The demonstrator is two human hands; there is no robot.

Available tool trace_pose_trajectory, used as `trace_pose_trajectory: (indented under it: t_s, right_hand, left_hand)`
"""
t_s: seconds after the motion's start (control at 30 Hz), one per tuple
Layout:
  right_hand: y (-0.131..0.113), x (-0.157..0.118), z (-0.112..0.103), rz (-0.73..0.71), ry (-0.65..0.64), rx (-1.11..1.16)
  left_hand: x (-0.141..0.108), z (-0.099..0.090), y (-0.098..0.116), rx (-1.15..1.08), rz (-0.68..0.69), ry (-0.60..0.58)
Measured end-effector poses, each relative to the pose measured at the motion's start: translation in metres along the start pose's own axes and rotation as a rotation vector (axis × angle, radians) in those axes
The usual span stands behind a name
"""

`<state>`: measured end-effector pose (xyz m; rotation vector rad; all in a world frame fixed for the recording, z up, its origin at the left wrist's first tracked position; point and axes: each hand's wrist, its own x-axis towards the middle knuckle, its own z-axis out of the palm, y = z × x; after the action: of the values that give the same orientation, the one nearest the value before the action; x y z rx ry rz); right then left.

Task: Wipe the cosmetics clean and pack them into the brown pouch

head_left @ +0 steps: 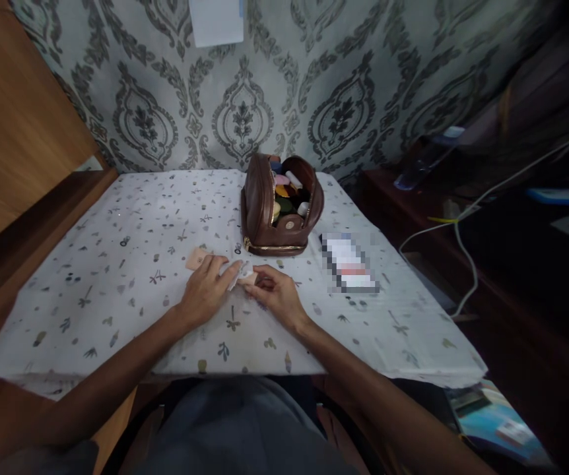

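My left hand [204,288] rests low over the table, its thumb closed against a small crumpled white wrapper [236,274]. A flat beige packet [196,258] lies just beyond the fingers of that hand, partly covered by them. My right hand [280,295] pinches a small pale beige piece [249,278] between thumb and fingers, close against the wrapper. Whether the piece and the wrapper are joined I cannot tell. Behind both hands stands a brown toiletry bag [257,214], unzipped, with several small items inside, among them pink, yellow and white ones.
A phone [351,264], its screen blurred out, lies right of the bag on the patterned white tablecloth [131,297]. Off the table's right side are a plastic bottle [428,158] and a pale cable [470,264]. Wooden furniture [22,99] borders the left.
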<state>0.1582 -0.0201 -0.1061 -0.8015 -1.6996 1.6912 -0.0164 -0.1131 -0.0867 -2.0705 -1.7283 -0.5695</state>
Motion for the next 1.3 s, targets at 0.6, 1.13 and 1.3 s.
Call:
trace_pose_trajectory:
  t_s: [0.6,1.13,1.3]
  right_hand:
    - [0.005,-0.002,0.002,-0.165,0.004,-0.216]
    - [0.005,-0.003,0.001,-0.270,-0.080,-0.198]
    - [0.003,-0.004,0.001,-0.309,-0.124,-0.276]
  left_hand:
    - [-0.007,-0.017,0.000,0.285,-0.018,-0.051]
    - [-0.032,-0.046,-0.031,0.398,-0.389,-0.177]
    - [-0.038,-0.053,-0.021,0.405,-0.467,-0.242]
